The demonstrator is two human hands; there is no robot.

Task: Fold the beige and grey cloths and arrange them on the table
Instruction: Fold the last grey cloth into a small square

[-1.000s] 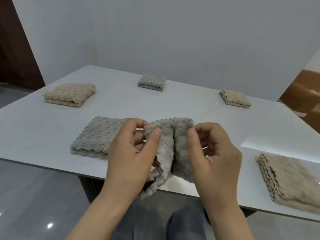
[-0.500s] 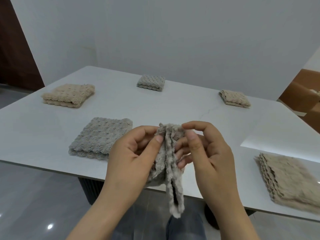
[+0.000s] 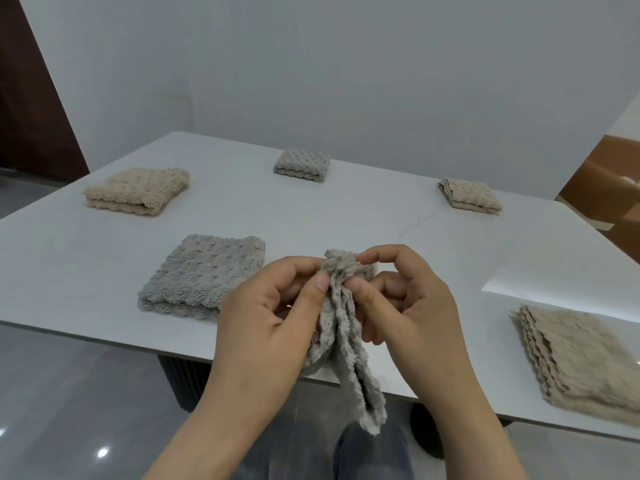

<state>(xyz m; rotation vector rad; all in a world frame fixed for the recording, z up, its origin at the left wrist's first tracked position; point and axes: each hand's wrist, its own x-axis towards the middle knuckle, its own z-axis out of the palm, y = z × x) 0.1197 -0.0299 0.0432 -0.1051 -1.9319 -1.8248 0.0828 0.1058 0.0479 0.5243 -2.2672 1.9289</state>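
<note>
Left hand [image 3: 273, 317] and right hand [image 3: 412, 306] both pinch the fluffy grey cloth [image 3: 356, 368] between them; layers maybe uneven, so the fold could slip.

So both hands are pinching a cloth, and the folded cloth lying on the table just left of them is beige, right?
Not quite. The head view shows that the folded cloth just left of them is grey, not beige. The left hand and right hand do both pinch the hanging cloth.
</note>
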